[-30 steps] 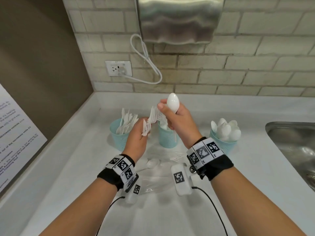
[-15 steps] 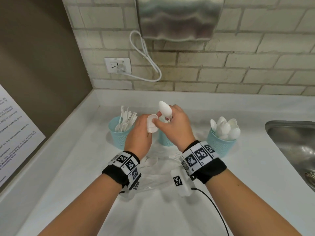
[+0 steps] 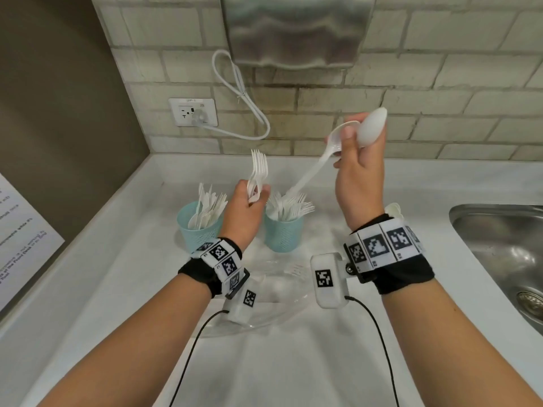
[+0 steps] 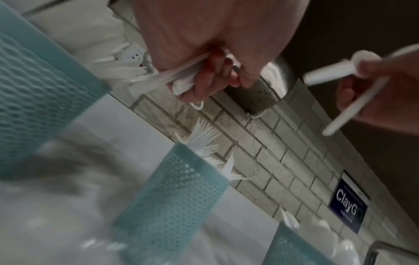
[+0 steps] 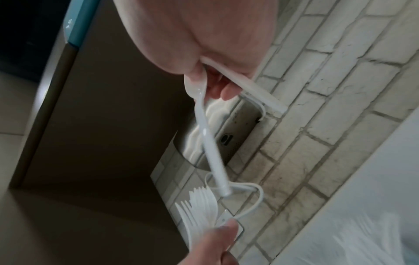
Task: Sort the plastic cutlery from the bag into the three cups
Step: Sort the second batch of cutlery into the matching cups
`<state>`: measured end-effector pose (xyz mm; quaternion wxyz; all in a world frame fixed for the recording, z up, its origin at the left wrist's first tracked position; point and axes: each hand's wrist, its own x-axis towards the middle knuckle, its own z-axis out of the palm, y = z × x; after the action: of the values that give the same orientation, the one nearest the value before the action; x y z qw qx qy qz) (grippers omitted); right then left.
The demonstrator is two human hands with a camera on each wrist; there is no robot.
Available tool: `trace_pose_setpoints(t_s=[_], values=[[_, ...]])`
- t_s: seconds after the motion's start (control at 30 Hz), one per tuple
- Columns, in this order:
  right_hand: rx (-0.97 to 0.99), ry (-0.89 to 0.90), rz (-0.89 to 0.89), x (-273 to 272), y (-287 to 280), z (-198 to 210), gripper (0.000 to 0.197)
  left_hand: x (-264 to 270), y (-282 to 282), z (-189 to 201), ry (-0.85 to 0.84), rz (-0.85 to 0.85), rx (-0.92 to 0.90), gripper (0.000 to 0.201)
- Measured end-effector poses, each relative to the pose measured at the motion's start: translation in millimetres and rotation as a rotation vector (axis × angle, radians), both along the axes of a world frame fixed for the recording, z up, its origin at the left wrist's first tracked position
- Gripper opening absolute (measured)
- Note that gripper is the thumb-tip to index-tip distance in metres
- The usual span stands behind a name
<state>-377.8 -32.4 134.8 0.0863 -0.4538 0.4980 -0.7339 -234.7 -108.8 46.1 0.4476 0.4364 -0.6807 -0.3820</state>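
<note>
My left hand [image 3: 245, 210] has its fingers curled tight round a small bunch of white plastic forks [image 3: 258, 171], tines pointing up, held above the gap between the left cup [image 3: 197, 230] and the middle cup [image 3: 282, 232]. My right hand [image 3: 360, 177] is raised higher, to the right and farther back, gripping two white spoons [image 3: 370, 127]: one stands bowl-up past my fingers, the other hangs with its handle slanting down toward the middle cup. The left cup holds what look like knives, the middle one a spread of forks. The third cup is mostly hidden behind my right wrist; the left wrist view shows it [image 4: 292, 251] with spoon bowls inside. The clear bag [image 3: 264, 292] lies on the white counter [image 3: 293, 371] near me, under my wrists, with a fork still showing in it.
</note>
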Motion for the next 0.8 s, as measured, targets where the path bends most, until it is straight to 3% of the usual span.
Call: trace_pose_setpoints(t_s=[0.1,0.3,0.53,0.67,0.8], values=[[-0.036,-0.084,0.058,-13.5,3.0,-5.4,0.011,-17.5,-6.9,12.7,0.126,-0.091,0.118,0.016],[0.11,-0.118,0.057,-32.6,11.7,-25.8,0.006,-56.3,-10.3,9.9,0.285,-0.293,0.272,0.025],[0.093,-0.126,0.072,-48.7,17.9,-35.3,0.01,-57.0,-26.4,-7.6,0.006,-0.27,0.047,0.008],[0.105,-0.149,0.068,-55.0,20.5,-37.6,0.006,-57.5,-26.0,-15.1,0.045,-0.281,0.029,0.006],[0.051,-0.164,0.03,-63.5,24.3,-34.9,0.007,-61.0,-22.1,-12.4,0.202,-0.268,0.058,0.01]])
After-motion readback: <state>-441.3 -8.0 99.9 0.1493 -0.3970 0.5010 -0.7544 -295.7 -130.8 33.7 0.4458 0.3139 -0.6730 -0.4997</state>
